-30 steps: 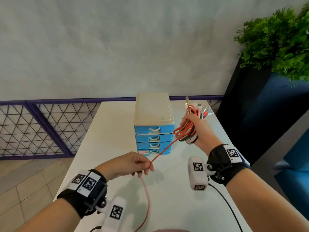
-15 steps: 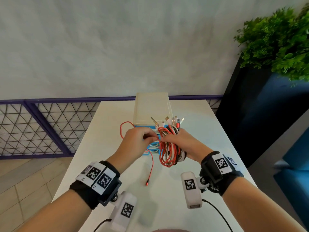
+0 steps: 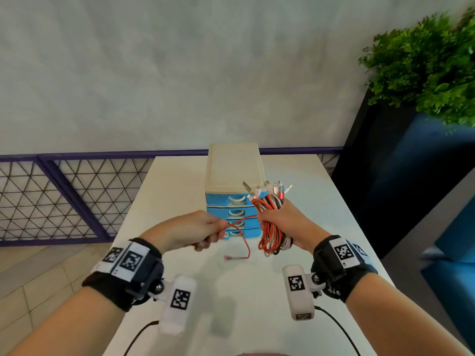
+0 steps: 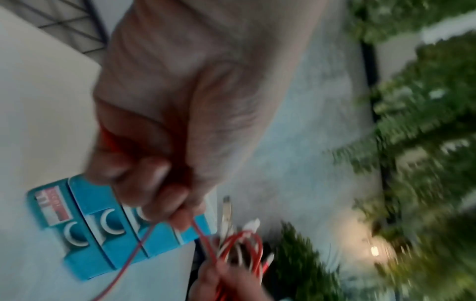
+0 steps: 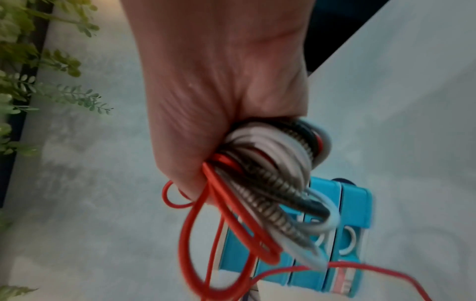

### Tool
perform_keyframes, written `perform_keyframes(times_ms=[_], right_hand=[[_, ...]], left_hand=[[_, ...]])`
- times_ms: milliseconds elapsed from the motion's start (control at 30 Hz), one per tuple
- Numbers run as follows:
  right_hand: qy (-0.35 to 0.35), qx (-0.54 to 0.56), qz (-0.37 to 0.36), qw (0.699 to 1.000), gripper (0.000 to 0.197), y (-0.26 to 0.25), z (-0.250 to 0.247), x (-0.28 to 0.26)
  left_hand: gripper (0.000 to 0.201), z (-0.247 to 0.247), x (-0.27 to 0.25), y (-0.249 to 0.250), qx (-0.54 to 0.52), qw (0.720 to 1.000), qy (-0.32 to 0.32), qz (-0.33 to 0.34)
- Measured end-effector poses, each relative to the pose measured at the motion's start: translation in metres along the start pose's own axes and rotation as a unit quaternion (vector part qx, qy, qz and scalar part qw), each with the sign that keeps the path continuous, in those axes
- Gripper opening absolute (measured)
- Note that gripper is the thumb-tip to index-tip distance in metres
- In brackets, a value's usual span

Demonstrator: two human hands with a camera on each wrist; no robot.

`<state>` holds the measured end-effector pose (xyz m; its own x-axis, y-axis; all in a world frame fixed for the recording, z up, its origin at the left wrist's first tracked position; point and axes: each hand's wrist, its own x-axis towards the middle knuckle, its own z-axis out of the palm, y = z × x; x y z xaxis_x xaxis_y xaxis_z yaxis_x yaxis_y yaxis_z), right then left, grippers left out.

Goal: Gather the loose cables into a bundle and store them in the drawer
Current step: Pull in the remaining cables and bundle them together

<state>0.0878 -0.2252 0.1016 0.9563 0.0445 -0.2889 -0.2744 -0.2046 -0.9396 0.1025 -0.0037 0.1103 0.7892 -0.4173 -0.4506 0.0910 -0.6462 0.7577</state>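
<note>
1. Nearest the camera, the left hand [image 3: 191, 231] pinches the red cable [image 3: 240, 219] between curled fingertips. Half a second ago it was up against the bundle; now it sits off to the left, drawing a short span taut.
2. Below that span, the red cable's free tail [image 3: 237, 256] hangs down and curls just above the table [image 3: 257, 304], plug end loose. A second ago far more of it trailed toward the near edge, so most is now wound in.
3. Beside it, the right hand [image 3: 285, 222] is clenched round the bundle [image 3: 272, 237] of red, white and braided loops, plugs sticking up.
4. Behind both hands, the drawer unit [image 3: 235, 191] stands with all four drawers closed.
5. Judgement: gathering is nearly finished, perhaps one more wrap. No drawer is open yet, so storing has not begun.
</note>
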Motion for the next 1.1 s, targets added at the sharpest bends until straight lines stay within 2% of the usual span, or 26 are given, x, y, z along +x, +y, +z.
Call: perform_keyframes(times_ms=[67, 133, 300, 400, 467, 600, 733, 933, 1000, 1100], right_hand=[[0.054, -0.014, 0.004, 0.998, 0.006, 0.006, -0.009, 0.004], [0.087, -0.002, 0.013, 0.996, 0.006, 0.009, -0.019, 0.007], [0.077, -0.014, 0.009, 0.997, 0.009, 0.009, -0.01, 0.008], [0.057, -0.013, 0.001, 0.998, 0.008, 0.007, 0.006, 0.007], [0.042, 0.002, -0.001, 0.999, 0.008, 0.006, 0.014, 0.005], [0.034, 0.032, -0.007, 0.999, 0.01, 0.004, 0.023, 0.004], [0.029, 0.046, -0.006, 0.998, 0.01, 0.001, 0.021, 0.002], [0.02, 0.046, -0.008, 0.999, 0.009, -0.003, 0.014, 0.002], [0.019, 0.044, -0.011, 0.999, 0.008, -0.003, 0.011, 0.003], [0.028, 0.025, -0.005, 0.999, 0.012, -0.003, 0.005, 0.006]], left_hand=[[0.033, -0.009, -0.007, -0.009, -0.079, 0.994, -0.066, -0.049], [0.027, -0.017, -0.011, -0.018, -0.142, 0.985, -0.068, -0.071], [0.009, -0.002, -0.012, -0.012, -0.306, 0.945, -0.074, -0.086], [0.012, 0.014, -0.01, 0.002, -0.37, 0.923, -0.086, -0.067], [0.018, 0.022, -0.007, 0.009, -0.385, 0.916, -0.094, -0.063], [0.015, 0.031, -0.001, 0.015, -0.412, 0.904, -0.081, -0.083], [0.022, 0.033, 0.001, 0.012, -0.378, 0.919, -0.017, -0.111], [0.028, 0.027, 0.003, 0.006, -0.333, 0.933, -0.044, -0.126], [0.026, 0.024, 0.004, 0.002, -0.32, 0.939, -0.036, -0.122], [0.02, 0.019, 0.004, -0.001, -0.368, 0.92, -0.007, -0.132]])
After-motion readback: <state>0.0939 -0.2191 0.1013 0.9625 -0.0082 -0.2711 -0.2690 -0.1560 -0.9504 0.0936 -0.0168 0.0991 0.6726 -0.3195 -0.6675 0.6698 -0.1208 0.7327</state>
